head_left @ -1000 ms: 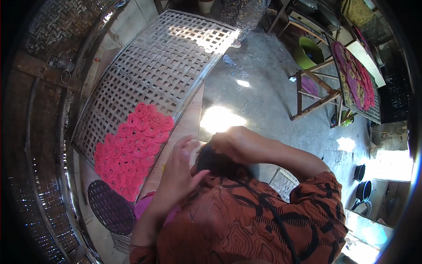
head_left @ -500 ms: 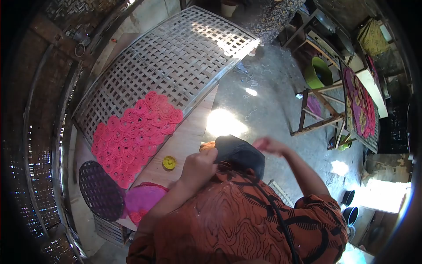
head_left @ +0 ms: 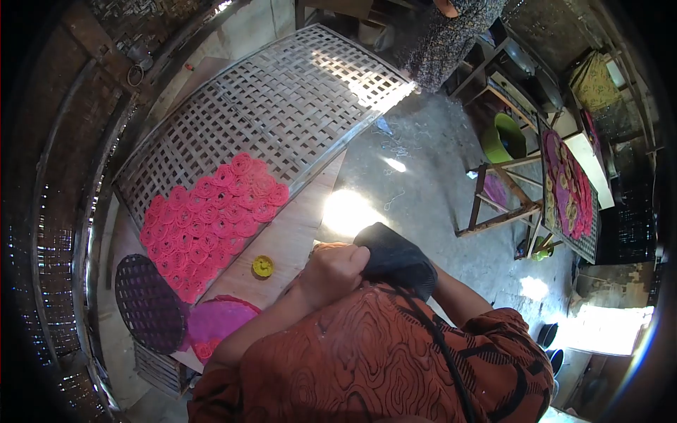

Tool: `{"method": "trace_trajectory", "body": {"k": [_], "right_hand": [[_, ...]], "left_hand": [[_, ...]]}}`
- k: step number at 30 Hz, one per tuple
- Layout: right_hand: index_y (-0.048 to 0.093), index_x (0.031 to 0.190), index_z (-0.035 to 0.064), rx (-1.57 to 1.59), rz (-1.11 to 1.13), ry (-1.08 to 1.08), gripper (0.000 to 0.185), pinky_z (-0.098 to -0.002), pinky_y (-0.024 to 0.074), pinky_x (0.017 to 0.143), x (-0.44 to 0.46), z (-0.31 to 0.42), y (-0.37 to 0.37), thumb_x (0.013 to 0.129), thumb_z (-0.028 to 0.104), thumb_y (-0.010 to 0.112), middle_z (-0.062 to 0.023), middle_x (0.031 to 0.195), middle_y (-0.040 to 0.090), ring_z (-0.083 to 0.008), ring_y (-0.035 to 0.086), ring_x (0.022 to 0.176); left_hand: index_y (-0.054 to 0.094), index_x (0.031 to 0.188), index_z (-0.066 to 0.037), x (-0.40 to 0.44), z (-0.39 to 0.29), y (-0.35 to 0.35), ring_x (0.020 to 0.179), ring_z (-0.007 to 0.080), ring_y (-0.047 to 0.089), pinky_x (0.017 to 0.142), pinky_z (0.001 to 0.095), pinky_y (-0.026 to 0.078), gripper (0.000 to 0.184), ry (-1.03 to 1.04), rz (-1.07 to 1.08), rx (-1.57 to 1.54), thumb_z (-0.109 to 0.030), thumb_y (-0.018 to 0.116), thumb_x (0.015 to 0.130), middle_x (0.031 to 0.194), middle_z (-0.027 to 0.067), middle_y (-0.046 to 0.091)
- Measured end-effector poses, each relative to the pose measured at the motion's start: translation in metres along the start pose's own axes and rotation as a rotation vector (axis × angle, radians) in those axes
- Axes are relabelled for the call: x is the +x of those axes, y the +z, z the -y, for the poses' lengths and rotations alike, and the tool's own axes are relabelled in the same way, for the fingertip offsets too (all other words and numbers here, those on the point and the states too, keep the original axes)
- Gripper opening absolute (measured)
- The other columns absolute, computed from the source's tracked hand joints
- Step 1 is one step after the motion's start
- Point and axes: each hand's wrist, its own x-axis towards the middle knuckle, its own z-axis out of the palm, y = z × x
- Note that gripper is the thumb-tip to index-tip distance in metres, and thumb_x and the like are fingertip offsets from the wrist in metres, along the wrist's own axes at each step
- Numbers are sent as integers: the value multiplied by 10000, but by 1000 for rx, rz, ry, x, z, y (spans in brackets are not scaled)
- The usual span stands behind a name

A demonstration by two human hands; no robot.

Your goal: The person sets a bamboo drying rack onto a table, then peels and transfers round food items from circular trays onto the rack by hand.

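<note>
A small black bag with a dark strap hangs in front of my orange and black patterned shirt. My left hand is closed at the bag's left side, its fingers appearing to grip the edge. My right forearm reaches in behind the bag, which hides that hand and its fingers. Left of my left hand, a small round yellow container sits on the pale wooden board.
Many pink coiled rings lie on a slanted woven bamboo rack. A dark basket and magenta round piece are at lower left. A person stands beyond. At right are a green tub and wooden stand.
My right hand has moved left, from beside the bag to behind it, out of sight. My left hand has shifted slightly right against the bag. The view has tilted a little.
</note>
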Motion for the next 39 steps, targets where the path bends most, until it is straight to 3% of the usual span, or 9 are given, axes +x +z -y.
{"method": "trace_trajectory", "body": {"k": [12, 20, 23, 26, 29, 33, 36, 38, 39], "right_hand": [[560, 1085, -32, -591, 165, 339, 249, -298, 506, 691, -21, 51, -24, 916, 142, 503, -109, 905, 628, -165, 608, 763], [620, 959, -18, -584, -7, 533, 277, -284, 503, 550, -60, 20, -61, 945, 235, 506, -65, 691, 647, -121, 608, 559], [634, 918, -10, -547, 70, 570, 279, -268, 474, 509, -63, 22, -87, 936, 248, 529, -34, 605, 613, -102, 581, 517], [636, 917, 6, -523, 104, 621, 232, -249, 455, 473, -59, 29, -81, 928, 220, 547, -29, 602, 605, -99, 569, 496], [640, 844, 69, -810, 140, 659, 143, -201, 421, 438, -54, 43, -64, 912, 176, 573, 7, 581, 583, -72, 553, 487], [647, 815, 106, -986, 194, 708, 99, -180, 412, 442, -51, 60, -35, 876, 183, 630, 73, 626, 595, -24, 570, 513], [646, 826, 66, -1147, 168, 724, 150, -204, 425, 463, -38, 56, -36, 859, 211, 653, 8, 617, 595, -82, 593, 552], [656, 866, 64, -1264, 91, 630, 154, -222, 449, 484, -36, 51, -21, 852, 218, 658, 3, 665, 619, -96, 610, 589], [665, 907, 63, -1383, 11, 540, 173, -240, 472, 506, -38, 51, -6, 845, 225, 663, -2, 712, 642, -110, 626, 625]], "left_hand": [[461, 739, -44, 1, 6, -3, 606, 321, 575, 525, 400, 458, 217, -154, 8, 37, 6, 605, 585, 645, 120, 512], [490, 740, -20, -10, 21, 3, 635, 374, 570, 563, 436, 456, 141, -368, -53, 62, -17, 600, 653, 660, 168, 544], [513, 753, -9, -15, 24, 5, 648, 389, 575, 571, 451, 448, 124, -468, -45, 20, -47, 617, 697, 668, 191, 560], [527, 827, -34, -34, 44, 11, 717, 365, 608, 613, 459, 474, 167, -599, 209, 143, -141, 637, 761, 741, 171, 612], [522, 763, 4, -46, 53, 19, 673, 403, 585, 586, 466, 437, 155, -687, 211, 112, -72, 651, 722, 689, 220, 581], [504, 799, 2, -47, 52, 17, 682, 400, 581, 592, 447, 445, 190, -663, 241, 118, -62, 664, 718, 714, 216, 577], [524, 887, -31, -38, 46, 10, 801, 364, 581, 678, 416, 459, 241, -675, 237, 15, -83, 689, 719, 857, 174, 589], [542, 995, -79, -29, 39, 11, 933, 317, 545, 791, 398, 437, 334, -323, 165, 135, -134, 719, 717, 1013, 114, 559], [542, 995, -79, -26, 35, 12, 933, 317, 545, 791, 398, 437, 334, -328, 164, 137, -134, 719, 717, 1013, 114, 559]]}}
